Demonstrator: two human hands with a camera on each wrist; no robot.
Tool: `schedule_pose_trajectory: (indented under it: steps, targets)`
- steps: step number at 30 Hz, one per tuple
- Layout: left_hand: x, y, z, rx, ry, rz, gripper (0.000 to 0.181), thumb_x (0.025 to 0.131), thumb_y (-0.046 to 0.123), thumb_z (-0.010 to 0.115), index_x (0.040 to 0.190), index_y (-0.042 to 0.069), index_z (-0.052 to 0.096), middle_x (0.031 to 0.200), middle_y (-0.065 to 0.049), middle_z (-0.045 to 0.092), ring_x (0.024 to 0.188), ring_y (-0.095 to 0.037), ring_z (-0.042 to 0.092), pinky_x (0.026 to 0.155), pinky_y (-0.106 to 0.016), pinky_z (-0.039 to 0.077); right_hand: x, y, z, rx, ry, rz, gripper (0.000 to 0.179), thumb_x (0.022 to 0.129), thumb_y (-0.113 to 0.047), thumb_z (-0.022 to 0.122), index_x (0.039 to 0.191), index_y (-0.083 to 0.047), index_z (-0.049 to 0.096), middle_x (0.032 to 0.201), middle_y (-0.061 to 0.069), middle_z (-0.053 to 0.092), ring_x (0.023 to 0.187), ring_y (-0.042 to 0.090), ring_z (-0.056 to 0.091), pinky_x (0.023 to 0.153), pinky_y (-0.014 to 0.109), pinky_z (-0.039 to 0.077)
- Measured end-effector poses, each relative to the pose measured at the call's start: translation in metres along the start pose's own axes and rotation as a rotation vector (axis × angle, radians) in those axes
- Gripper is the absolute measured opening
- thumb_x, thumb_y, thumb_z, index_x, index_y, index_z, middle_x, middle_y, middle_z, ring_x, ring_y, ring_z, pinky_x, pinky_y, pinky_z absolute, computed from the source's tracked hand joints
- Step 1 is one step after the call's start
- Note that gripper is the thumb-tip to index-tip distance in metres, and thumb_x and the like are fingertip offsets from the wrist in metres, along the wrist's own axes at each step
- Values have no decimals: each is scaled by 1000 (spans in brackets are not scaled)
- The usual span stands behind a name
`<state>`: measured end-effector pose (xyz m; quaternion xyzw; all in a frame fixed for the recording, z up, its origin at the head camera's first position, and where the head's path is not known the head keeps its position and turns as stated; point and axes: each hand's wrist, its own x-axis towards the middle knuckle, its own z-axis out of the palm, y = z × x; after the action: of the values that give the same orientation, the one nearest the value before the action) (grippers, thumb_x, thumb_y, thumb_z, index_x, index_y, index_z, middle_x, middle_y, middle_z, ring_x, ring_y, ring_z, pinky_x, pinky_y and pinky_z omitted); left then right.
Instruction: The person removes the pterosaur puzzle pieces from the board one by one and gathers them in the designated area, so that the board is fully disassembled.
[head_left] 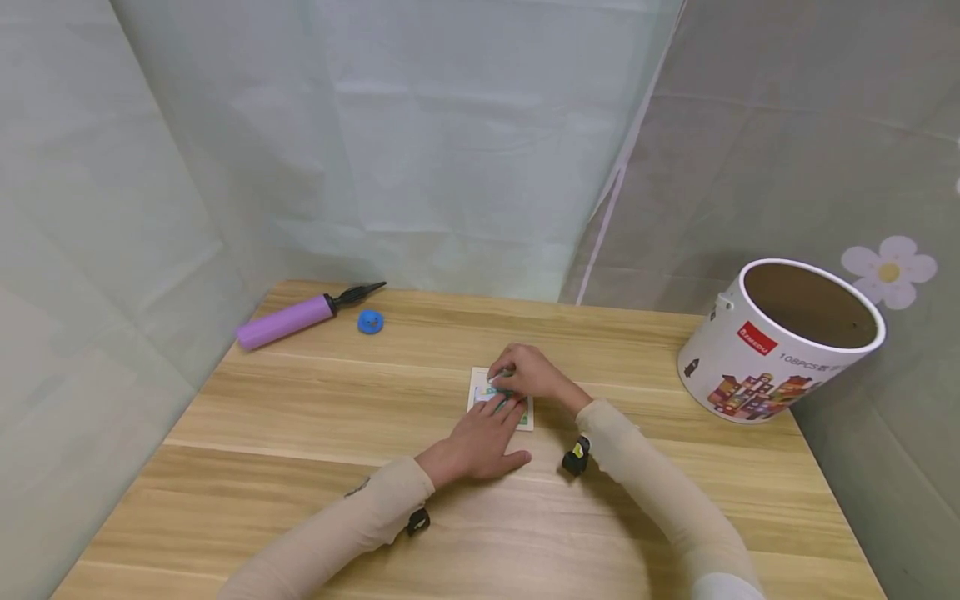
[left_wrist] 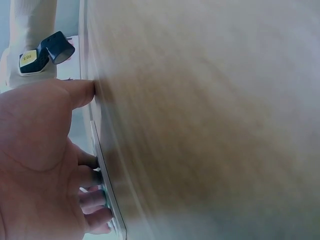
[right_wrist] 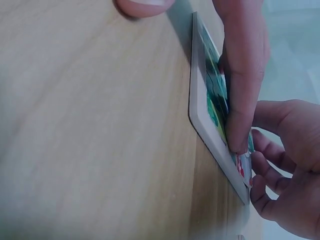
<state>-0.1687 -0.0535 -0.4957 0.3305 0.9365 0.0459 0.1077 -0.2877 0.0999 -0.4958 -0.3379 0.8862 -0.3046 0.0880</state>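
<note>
At the table's far left lies a purple hand pump, its black nozzle angled toward the back edge of the wooden tabletop. Just beside the nozzle sits a small blue toy with a face on its front. Nearer the front, a beige-sleeved arm with a black wrist camera reaches to the middle of the table. Its left hand is spread, fingers extended and pressing on a thin picture board while the thumb stands out over the wood; it grips nothing. The board lies flat at mid-table, pale-bordered, its colourful picture partly covered by both hands. From the right, the right hand bends over the board's far part, fingers nearly closed, pinching the edge of a small picture piece. Well apart at the right stands a white bucket marked "108PCS", open at the top, near a white flower on the curtain.
</note>
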Motion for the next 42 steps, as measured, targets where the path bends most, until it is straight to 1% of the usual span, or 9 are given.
schedule_pose_trajectory:
  steps: [4, 7, 10, 12, 18, 22, 26, 33, 42]
  targets:
    - [0, 0, 0, -5, -9, -7, 82, 104, 58, 44, 162, 3, 24, 171, -12, 15, 157, -30, 15, 125, -50, 22, -1, -1, 0, -10, 6, 4, 6, 92, -14, 77, 95, -16, 82, 99, -2, 73, 90, 11, 64, 83, 33, 54]
    - [1, 0, 0, -10, -16, -11, 82, 104, 58, 43, 162, 3, 24, 171, -11, 15, 157, -31, 16, 124, -50, 23, -2, 0, -2, 8, 12, 20, 11, 94, -11, 73, 102, -13, 81, 102, 1, 75, 89, 11, 66, 81, 30, 56]
    - [1, 0, 0, -18, -18, -12, 82, 104, 58, 44, 162, 4, 24, 171, -11, 16, 157, -31, 17, 124, -51, 24, -2, 2, -4, 55, 17, 27, 19, 94, -5, 70, 111, -8, 78, 104, 4, 76, 89, 12, 69, 80, 29, 57]
    - [2, 0, 0, -22, -17, -12, 82, 104, 58, 44, 162, 4, 25, 171, -11, 17, 156, -31, 18, 123, -52, 25, -2, 3, -6, 75, 21, 26, 22, 93, -3, 69, 113, -6, 77, 103, 5, 77, 89, 13, 70, 80, 29, 58]
    - [2, -1, 1, -24, -24, -12, 82, 104, 59, 43, 162, 4, 24, 170, -11, 17, 156, -32, 18, 124, -52, 24, -3, 6, -10, 19, 31, 28, 10, 91, -8, 76, 101, -10, 79, 92, -1, 77, 81, 9, 67, 75, 28, 55]
    - [3, -1, 2, -20, -30, -17, 82, 104, 60, 42, 162, 5, 23, 171, -11, 17, 157, -32, 17, 124, -52, 23, -3, 6, -10, -5, 36, 32, 7, 92, -10, 76, 97, -11, 81, 91, -3, 77, 81, 7, 65, 76, 28, 53]
    - [2, 0, 0, -16, -30, -20, 82, 104, 60, 43, 162, 5, 25, 170, -11, 18, 156, -32, 18, 123, -52, 24, -5, 4, -10, 17, 54, 38, 8, 93, -10, 74, 97, -11, 81, 96, 0, 78, 87, 10, 68, 79, 30, 55]
    - [1, 1, -2, -16, -30, -13, 82, 104, 59, 43, 162, 4, 23, 170, -12, 17, 156, -33, 19, 123, -52, 24, -7, 3, -12, 77, 144, 86, 11, 96, -11, 73, 102, -9, 81, 100, 3, 78, 90, 14, 70, 81, 33, 58]
    - [0, 1, -3, -34, -19, -9, 83, 104, 58, 45, 162, 3, 23, 171, -13, 17, 155, -35, 21, 123, -53, 24, -20, 10, -25, 75, 183, 58, 11, 96, -9, 72, 102, -7, 81, 100, 4, 77, 92, 17, 71, 86, 37, 59]
